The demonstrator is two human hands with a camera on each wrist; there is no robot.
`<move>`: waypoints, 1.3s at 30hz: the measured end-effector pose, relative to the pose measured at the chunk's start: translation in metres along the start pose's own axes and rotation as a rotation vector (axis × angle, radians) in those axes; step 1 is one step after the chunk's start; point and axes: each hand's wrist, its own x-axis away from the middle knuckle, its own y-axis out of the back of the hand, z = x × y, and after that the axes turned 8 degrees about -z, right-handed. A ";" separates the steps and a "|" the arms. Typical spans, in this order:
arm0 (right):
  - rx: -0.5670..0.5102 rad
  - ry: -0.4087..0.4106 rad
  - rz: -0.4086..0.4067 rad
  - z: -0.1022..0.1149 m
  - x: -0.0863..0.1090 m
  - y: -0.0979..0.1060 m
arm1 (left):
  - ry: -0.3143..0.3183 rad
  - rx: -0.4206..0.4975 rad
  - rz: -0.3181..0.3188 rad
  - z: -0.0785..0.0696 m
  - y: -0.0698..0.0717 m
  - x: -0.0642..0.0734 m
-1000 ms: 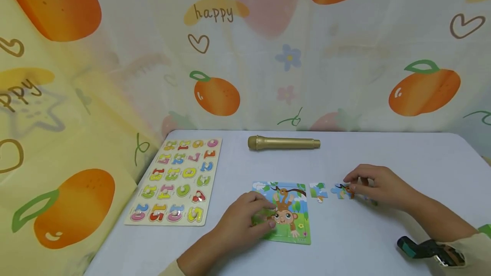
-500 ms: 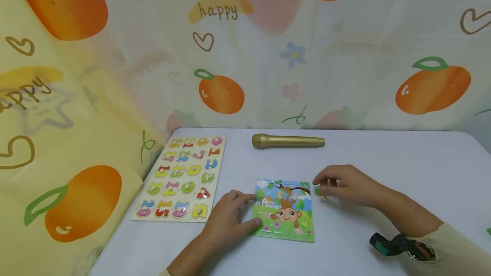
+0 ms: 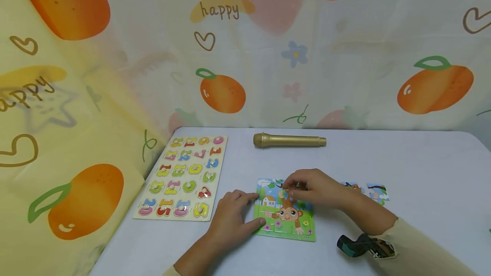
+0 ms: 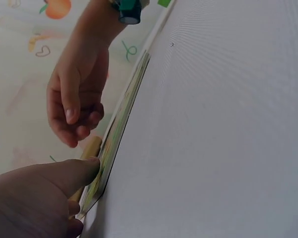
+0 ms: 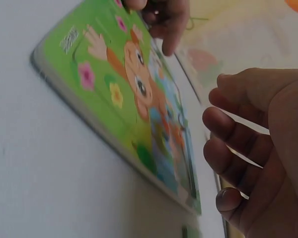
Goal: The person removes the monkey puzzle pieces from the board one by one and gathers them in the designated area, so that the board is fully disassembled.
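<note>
A square monkey puzzle (image 3: 285,225) lies flat on the white table. My left hand (image 3: 230,216) is at its left side: the thumb touches the lower left edge and the index fingertip reaches the upper left edge. Over the puzzle's upper part hovers my right hand (image 3: 316,187), fingers loosely bent. Both wrist views show nothing between the fingers of the right hand (image 5: 268,144). Two loose puzzle pieces, one with brown (image 3: 353,185) and one with a branch (image 3: 377,193), lie to the right, partly behind my right forearm. A green bit (image 5: 190,231) shows beside the puzzle in the right wrist view.
A number puzzle board (image 3: 180,178) with colourful knobbed numerals lies at the left. Behind the monkey puzzle is a gold microphone (image 3: 289,140). A fruit-printed curtain (image 3: 261,63) hangs at the back and left. A dark device (image 3: 366,246) sits at my right sleeve.
My right hand has moved left, from the loose pieces to above the puzzle. The left hand has drawn back from over the picture to its left edge. The view has shifted slightly.
</note>
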 end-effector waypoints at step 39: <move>0.031 -0.167 0.086 0.025 -0.024 -0.047 | 0.012 0.020 0.000 -0.002 0.002 -0.003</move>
